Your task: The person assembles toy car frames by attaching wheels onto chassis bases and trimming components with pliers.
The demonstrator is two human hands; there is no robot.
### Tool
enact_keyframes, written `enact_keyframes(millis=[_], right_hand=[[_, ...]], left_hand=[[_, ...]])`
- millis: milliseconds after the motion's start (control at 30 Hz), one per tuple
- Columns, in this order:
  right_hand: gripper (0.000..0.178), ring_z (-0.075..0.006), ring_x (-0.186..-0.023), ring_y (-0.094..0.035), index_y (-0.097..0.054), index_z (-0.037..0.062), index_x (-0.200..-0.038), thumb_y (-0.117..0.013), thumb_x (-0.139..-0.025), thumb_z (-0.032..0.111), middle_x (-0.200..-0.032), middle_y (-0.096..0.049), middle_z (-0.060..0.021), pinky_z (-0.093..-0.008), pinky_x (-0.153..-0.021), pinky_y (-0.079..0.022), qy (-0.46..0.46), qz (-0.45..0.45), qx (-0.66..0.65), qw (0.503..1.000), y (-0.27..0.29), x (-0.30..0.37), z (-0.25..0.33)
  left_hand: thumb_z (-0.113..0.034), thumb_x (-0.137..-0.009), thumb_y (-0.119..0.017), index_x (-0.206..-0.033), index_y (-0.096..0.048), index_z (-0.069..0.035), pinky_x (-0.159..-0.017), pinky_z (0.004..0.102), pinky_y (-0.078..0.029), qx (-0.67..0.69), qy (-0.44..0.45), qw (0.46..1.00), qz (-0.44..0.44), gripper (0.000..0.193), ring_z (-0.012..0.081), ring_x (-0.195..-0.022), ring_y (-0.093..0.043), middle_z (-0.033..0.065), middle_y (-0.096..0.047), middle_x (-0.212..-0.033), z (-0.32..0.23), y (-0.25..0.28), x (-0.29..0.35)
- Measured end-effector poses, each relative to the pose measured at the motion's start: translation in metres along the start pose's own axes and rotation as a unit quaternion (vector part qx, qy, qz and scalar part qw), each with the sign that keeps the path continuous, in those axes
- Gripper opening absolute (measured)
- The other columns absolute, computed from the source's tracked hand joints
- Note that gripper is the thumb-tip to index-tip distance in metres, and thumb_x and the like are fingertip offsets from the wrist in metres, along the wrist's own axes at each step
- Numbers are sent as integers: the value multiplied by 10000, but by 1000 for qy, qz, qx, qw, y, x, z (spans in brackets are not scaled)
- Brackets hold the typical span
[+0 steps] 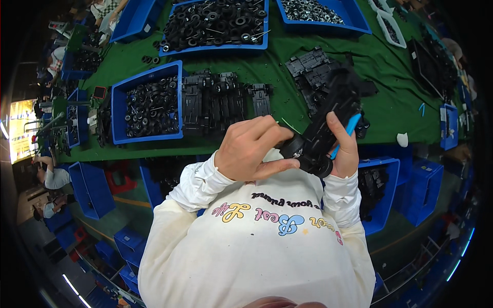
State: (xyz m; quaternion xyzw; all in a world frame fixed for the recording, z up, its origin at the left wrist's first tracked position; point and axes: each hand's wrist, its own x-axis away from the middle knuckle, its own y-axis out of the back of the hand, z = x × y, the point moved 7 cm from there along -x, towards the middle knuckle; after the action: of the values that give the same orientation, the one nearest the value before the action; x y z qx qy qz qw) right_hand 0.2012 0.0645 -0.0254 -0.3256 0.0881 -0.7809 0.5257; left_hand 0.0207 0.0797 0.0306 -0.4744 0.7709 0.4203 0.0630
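A black toy car chassis (324,123) is held tilted in front of my chest. My right hand (345,149) is closed round its right side, with the thumb along the top. A bright blue strip (353,124) shows beside that thumb; its full shape is hidden. With thumb and fingers, my left hand (251,149) grips a black wheel (292,147) at the near end of the chassis. Another black wheel (323,167) sits at the same end, close to my right wrist. Behind the held piece lie more black chassis (308,64) in a loose pile.
On the green cloth (154,150), a blue bin (181,102) holds wheels and axles. Chassis (192,105) stand in a row beside it. Farther back are a bin of black tyres (215,50) and a bin of silvery parts (328,31). Blue crates (418,192) stand below the table edge.
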Motion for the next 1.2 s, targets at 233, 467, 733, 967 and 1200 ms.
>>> enact_keyframes(millis=[233, 467, 733, 967, 1200], right_hand=[[278, -228, -893, -716, -587, 27, -1201, -605, -953, 152, -1061, -694, -131, -367, -755, -621, -172, 86, -63, 979, 3, -3, -42], [178, -170, -751, -700, -635, 25, -1033, -663, -920, 160, -908, -697, -76, -314, -662, -596, -234, 73, -53, 968, -7, 7, -53], [246, -158, -822, -677, -617, 17, -1104, -701, -880, 77, -981, -679, -59, -303, -728, -573, -71, 54, 29, 996, -14, 11, -17], [273, -159, -858, -662, -601, 19, -1144, -689, -887, 51, -1021, -665, -59, -305, -755, -565, 15, -8, 3, 1000, -10, 14, -1], [338, -163, -914, -649, -588, 39, -1182, -715, -869, 36, -1078, -657, -62, -296, -811, -545, 58, -58, -35, 996, -7, 21, -5]], left_hand=[[-430, -682, -835, -944, -652, -21, -575, 316, -483, -38, -35, 990, 133, 520, 229, -725, -596, 83, -597, -862, -3, 8, -9], [-492, -726, -759, -859, -610, -26, -534, 347, -432, -10, -43, 978, 206, 507, 246, -686, -534, 88, -535, -805, 1, 5, -8], [-346, -917, -561, -715, -562, 38, -551, 417, -429, 162, 133, 926, 315, 433, 316, -588, -520, 143, -508, -613, 24, -21, 12], [-455, -803, -700, -820, -586, -10, -515, 349, -419, 48, 128, 981, 140, 460, 225, -599, -504, 63, -497, -698, 20, -7, 10], [-487, -813, -679, -791, -579, -15, -451, 325, -400, -136, 49, 988, 46, 483, 204, -579, -494, 60, -477, -666, 12, -9, 11]])
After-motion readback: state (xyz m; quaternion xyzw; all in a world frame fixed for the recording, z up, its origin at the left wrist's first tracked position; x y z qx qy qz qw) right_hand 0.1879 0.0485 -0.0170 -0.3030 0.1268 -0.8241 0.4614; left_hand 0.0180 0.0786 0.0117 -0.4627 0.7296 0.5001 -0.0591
